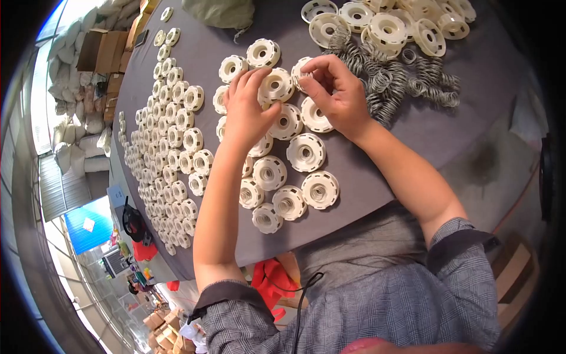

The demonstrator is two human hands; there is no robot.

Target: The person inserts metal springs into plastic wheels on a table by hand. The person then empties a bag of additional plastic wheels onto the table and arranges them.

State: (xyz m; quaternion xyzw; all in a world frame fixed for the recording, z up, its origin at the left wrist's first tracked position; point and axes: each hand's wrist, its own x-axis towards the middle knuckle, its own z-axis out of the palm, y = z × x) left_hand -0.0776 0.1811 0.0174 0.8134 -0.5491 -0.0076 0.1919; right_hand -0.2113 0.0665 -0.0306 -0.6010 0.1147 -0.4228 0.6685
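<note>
The left hand (250,109) spreads open over the middle cluster, fingers slightly bent, thumb apart, a white notched disc (276,86) in the space between thumb and forefinger! Across from it, the right hand (339,97) has thumb and forefinger drawn together on a small coil spring (302,79), right at another white disc (299,66), partly hidden by those fingers. Down toward the near edge of the grey worktop (368,177), look at this: a disc (327,182) with a coil standing in its centre, and its neighbours carry coils too! Just beyond the right hand lies a tangled heap of metal springs (386,85), and behind that a pile of cream flanged wheels (386,28), some flat, some tipped on edge. Over on the left, a big crowd of white rings (168,127) fills that side in packed rows. At the far edge sits a green cloth bag (218,12), and past the worktop, stacked white sacks (71,53) beside an open cardboard box (109,52).
</note>
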